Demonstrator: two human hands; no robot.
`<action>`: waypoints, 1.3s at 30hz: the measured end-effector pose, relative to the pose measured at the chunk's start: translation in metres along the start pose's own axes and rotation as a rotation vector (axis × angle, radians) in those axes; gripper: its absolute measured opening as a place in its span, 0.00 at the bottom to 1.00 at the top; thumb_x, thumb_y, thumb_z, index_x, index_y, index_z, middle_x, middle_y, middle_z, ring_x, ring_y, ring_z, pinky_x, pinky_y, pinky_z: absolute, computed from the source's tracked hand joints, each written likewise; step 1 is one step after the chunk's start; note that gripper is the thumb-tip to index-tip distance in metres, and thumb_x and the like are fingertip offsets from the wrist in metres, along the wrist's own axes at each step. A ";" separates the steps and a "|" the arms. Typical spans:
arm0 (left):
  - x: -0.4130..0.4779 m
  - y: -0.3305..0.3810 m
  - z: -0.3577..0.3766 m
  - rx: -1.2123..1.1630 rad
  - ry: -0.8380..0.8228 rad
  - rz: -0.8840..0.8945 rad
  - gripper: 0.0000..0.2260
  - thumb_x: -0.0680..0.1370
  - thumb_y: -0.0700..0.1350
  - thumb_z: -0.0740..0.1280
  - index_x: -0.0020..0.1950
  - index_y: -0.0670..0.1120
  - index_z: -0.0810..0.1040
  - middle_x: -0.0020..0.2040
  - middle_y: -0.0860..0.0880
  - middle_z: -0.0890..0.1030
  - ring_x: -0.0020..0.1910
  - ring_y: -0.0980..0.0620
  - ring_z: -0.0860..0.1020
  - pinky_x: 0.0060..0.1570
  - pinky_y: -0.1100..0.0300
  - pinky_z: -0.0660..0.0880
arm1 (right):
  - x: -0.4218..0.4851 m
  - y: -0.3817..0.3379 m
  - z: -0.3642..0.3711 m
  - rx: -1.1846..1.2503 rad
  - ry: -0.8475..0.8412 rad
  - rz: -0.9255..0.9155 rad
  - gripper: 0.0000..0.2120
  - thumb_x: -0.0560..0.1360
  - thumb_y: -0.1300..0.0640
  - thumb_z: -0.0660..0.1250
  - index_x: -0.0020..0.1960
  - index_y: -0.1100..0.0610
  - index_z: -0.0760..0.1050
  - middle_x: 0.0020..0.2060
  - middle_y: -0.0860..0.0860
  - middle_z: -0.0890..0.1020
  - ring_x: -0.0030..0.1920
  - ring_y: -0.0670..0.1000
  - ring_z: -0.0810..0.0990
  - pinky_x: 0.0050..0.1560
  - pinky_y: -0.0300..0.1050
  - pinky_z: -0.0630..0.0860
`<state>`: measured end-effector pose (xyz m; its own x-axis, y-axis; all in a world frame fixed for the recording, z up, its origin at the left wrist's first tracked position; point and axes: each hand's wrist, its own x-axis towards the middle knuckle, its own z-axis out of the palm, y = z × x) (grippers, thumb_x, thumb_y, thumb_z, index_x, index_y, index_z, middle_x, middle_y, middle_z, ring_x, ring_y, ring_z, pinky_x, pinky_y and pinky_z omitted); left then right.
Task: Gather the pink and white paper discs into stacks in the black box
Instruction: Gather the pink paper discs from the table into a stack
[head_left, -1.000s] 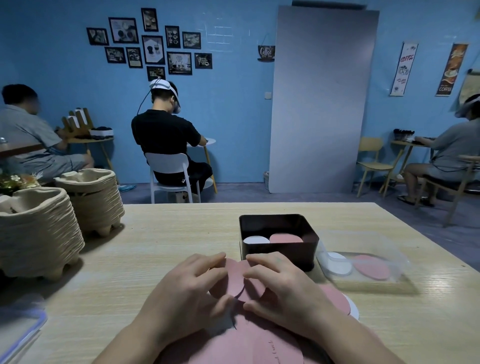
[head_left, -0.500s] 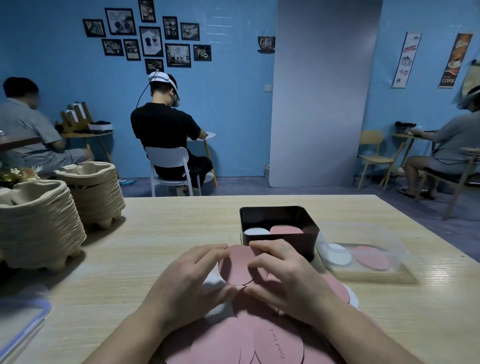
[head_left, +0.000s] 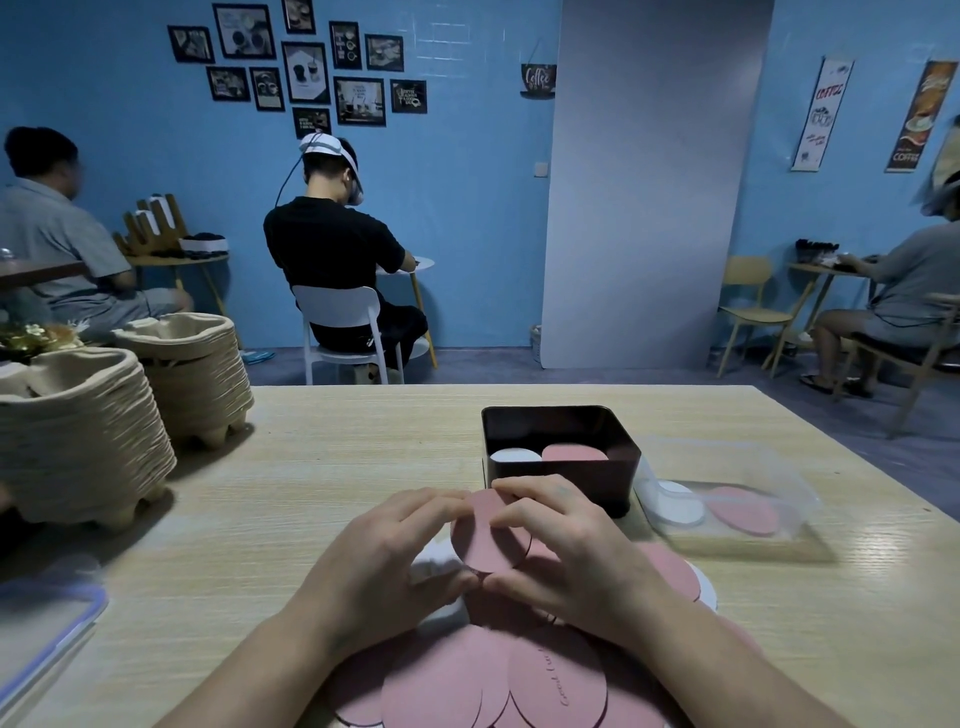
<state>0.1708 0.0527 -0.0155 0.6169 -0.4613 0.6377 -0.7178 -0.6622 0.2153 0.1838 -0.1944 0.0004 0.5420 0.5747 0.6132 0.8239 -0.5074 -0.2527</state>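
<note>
pink paper disc (head_left: 488, 530) (round, matte), pinched by both hands (head_left: 483, 566)

two hands on the table, left hand (head_left: 384, 558) and right hand (head_left: 576, 551). one black box (head_left: 561, 462), one clear plastic tray (head_left: 727, 499) next to it. two stacks of pulp cup carriers: near stack (head_left: 78, 436), far stack (head_left: 192, 379). three other people seated. loose pink discs (head_left: 467, 680) overlap too much to count.
</note>
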 end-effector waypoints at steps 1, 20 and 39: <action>0.000 0.000 0.000 -0.005 0.004 -0.001 0.19 0.74 0.55 0.74 0.62 0.52 0.76 0.61 0.57 0.79 0.58 0.53 0.79 0.49 0.53 0.80 | 0.000 -0.001 -0.001 0.011 -0.006 0.006 0.17 0.72 0.45 0.76 0.52 0.56 0.80 0.65 0.53 0.78 0.66 0.51 0.75 0.65 0.40 0.72; -0.029 0.008 -0.034 0.055 -0.056 -0.181 0.18 0.77 0.58 0.69 0.64 0.55 0.76 0.59 0.60 0.79 0.56 0.58 0.78 0.51 0.55 0.79 | 0.008 -0.006 0.005 0.009 -0.140 -0.007 0.15 0.72 0.41 0.74 0.49 0.49 0.75 0.65 0.47 0.76 0.66 0.47 0.73 0.62 0.46 0.74; -0.078 0.031 -0.068 0.113 -0.238 -0.258 0.23 0.70 0.62 0.74 0.61 0.54 0.79 0.60 0.60 0.79 0.59 0.60 0.76 0.58 0.54 0.74 | 0.004 -0.027 0.012 0.084 -0.131 -0.022 0.18 0.71 0.34 0.71 0.49 0.47 0.76 0.63 0.45 0.77 0.65 0.41 0.73 0.63 0.38 0.72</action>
<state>0.0785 0.1086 -0.0085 0.8401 -0.3869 0.3802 -0.4972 -0.8293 0.2549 0.1657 -0.1710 0.0007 0.5362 0.6665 0.5180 0.8437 -0.4414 -0.3055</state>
